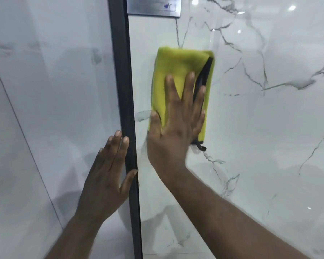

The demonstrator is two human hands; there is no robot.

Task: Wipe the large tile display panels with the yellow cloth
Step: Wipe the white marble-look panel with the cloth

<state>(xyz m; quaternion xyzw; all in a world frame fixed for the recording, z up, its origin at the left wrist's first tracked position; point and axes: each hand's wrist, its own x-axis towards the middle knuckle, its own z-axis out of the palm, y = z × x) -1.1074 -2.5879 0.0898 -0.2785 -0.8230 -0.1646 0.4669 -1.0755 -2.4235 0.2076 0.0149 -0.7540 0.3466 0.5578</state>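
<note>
A folded yellow cloth (178,71) with a black edge lies flat against the glossy white marble-veined tile panel (260,128). My right hand (176,126) presses on the cloth's lower half with straight, spread fingers. My left hand (108,172) rests flat against the dark vertical frame bar (126,90) at the panel's left edge, fingers straight, thumb over the bar's front.
A second glossy pale tile panel (51,109) stands left of the frame bar. A brushed metal label plate (153,5) is fixed at the top of the marble panel, above the cloth. Ceiling lights reflect in the panel's upper right.
</note>
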